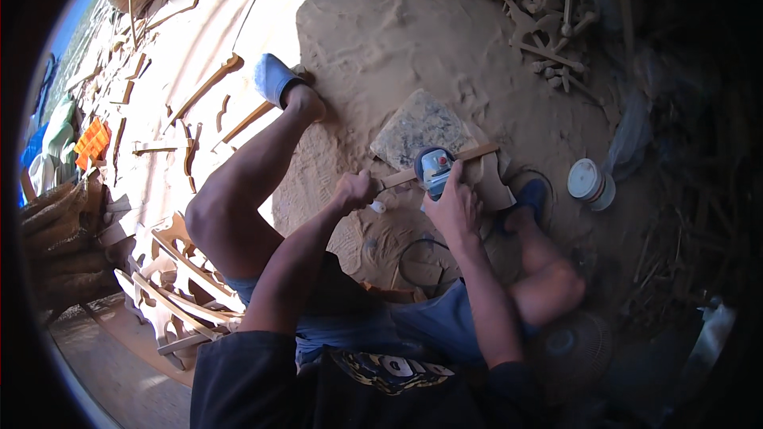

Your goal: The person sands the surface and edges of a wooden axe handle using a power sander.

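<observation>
My left hand is closed around the near end of a narrow wooden strip, which slants away up to the right. In my right hand is a small handheld power sander, its round dark head lying over the middle of the strip. Fingers wrap the tool's body from the near side. Beneath the strip's far part lies a flat, mottled stone slab, with a pale board beside it. Whether the strip touches the slab is hard to tell. A dark cord curves on the ground below my right hand.
My bent legs frame the work, feet in blue shoes. Carved wooden frames stack at left, and loose wooden pieces lie in sunlight. A wood pile sits far right, a white bucket at right. Dusty ground surrounds everything.
</observation>
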Available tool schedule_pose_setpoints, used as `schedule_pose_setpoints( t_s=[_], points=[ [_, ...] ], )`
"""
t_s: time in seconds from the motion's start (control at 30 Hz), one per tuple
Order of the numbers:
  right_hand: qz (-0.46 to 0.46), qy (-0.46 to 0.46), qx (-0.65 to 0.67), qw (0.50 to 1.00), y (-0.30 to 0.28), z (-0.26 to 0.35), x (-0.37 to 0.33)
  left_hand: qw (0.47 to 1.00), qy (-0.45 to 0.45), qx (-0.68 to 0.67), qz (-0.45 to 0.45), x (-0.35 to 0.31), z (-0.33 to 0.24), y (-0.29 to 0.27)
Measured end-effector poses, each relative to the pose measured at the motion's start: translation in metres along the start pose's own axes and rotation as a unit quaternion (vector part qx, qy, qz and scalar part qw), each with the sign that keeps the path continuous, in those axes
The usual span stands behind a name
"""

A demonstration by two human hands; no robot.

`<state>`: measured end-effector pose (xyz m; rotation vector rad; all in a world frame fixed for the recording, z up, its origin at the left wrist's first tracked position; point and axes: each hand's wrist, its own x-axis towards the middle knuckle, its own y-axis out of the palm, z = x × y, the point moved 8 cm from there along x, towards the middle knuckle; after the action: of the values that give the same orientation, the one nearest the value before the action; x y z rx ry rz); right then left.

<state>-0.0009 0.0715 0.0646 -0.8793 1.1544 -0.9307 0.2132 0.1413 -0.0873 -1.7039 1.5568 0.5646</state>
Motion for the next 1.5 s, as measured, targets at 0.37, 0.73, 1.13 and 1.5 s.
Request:
schedule_pose_setpoints(
  t_s=[0.37,0.73,1.13,1.5],
  points=[
    [0.107,-0.044,0.07,0.991,0.018,0.017,-0.015,0.999,0.023,-0.025,0.004,0.014,0.008,0.005],
    [-0.079,0.034,0.107,0.991,-0.027,-0.082,0.049,0.998,-0.054,-0.031,0.027,0.012,0.014,0.0],
    [0.042,-0.055,0.148,0.987,0.003,-0.03,0.014,0.997,0.04,0.045,0.054,0.022,0.016,0.001],
    [-0.083,0.022,0.157,0.984,-0.025,-0.12,0.063,0.996,-0.022,-0.049,0.076,0.023,0.022,0.012]
  ],
)
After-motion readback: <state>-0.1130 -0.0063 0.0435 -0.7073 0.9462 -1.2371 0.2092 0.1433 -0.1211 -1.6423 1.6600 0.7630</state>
